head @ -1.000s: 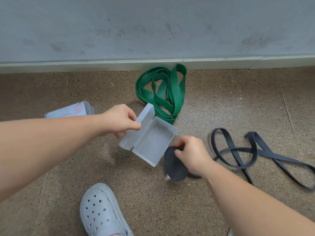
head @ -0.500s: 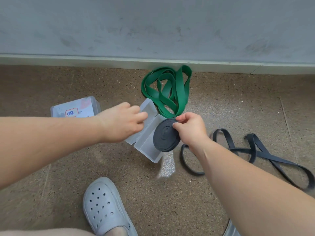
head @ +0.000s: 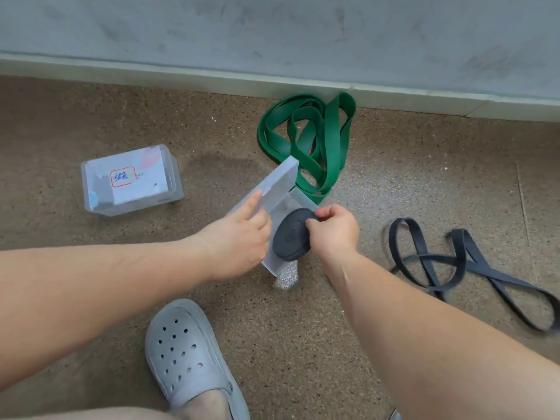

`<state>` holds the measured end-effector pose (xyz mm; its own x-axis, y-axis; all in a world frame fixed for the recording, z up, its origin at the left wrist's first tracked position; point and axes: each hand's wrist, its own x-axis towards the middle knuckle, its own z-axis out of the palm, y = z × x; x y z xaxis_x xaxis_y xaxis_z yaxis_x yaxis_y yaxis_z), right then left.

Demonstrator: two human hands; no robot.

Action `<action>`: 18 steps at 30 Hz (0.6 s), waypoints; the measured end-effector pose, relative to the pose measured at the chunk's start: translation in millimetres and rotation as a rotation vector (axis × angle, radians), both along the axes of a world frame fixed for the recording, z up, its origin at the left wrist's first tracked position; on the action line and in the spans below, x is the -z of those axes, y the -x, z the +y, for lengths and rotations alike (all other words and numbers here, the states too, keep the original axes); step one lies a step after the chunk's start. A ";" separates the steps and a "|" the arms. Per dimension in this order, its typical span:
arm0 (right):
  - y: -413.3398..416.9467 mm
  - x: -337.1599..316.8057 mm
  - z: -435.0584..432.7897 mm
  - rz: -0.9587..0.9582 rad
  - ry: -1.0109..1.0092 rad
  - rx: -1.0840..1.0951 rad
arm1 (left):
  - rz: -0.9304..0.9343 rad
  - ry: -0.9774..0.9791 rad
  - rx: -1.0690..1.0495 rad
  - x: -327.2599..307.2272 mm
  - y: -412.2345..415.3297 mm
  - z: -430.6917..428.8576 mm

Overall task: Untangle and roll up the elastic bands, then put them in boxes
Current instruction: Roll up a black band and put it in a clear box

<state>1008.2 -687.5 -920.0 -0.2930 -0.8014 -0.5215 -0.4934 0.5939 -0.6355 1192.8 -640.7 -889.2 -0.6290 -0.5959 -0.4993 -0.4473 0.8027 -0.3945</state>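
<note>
Clear plastic showed on the labelled box (head: 131, 180) lying untouched while my left grip (head: 239, 237), open-fingered, steadied the open box (head: 278, 184), and the rolled black band (head: 292, 234), brought from the floor beside it, now sat at its mouth, pinched in my right grip (head: 333, 231), nearly stowed.

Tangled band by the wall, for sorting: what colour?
Green; the tangled band shows best in the head view.
</note>
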 end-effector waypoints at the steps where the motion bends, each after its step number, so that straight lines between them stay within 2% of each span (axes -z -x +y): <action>1: -2.9 1.1 0.5 -0.018 -0.001 0.013 | -0.014 -0.006 -0.012 -1.0 1.9 -0.6; 4: -14.8 3.3 -0.1 -0.109 0.008 0.043 | -0.016 0.013 0.046 -3.7 2.4 -0.3; 7: -25.5 5.7 -3.9 -0.103 0.003 0.017 | -0.031 -0.012 0.027 -2.5 -5.5 2.4; 9: -29.8 8.0 -7.2 -0.066 -0.001 0.012 | 0.057 -0.002 0.046 -6.3 -11.6 -0.1; 12: -34.8 9.6 -9.9 -0.036 -0.004 0.034 | 0.312 -0.073 0.106 -4.6 -16.5 3.5; 14: -38.9 11.9 -6.8 -0.044 0.004 0.088 | 0.406 -0.197 -0.100 0.7 -17.9 12.3; 16: -44.8 15.1 -0.4 -0.073 0.011 0.166 | 0.336 -0.322 -0.348 12.4 -22.4 21.5; 18: -49.9 17.7 6.2 -0.097 0.014 0.199 | 0.247 -0.457 -0.465 16.2 -29.5 21.9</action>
<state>1058.1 -681.3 -937.7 -0.3949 -0.7405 -0.5439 -0.3039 0.6639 -0.6833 1222.3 -618.8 -905.4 -0.4867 -0.5948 -0.6398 -0.8180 0.5673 0.0949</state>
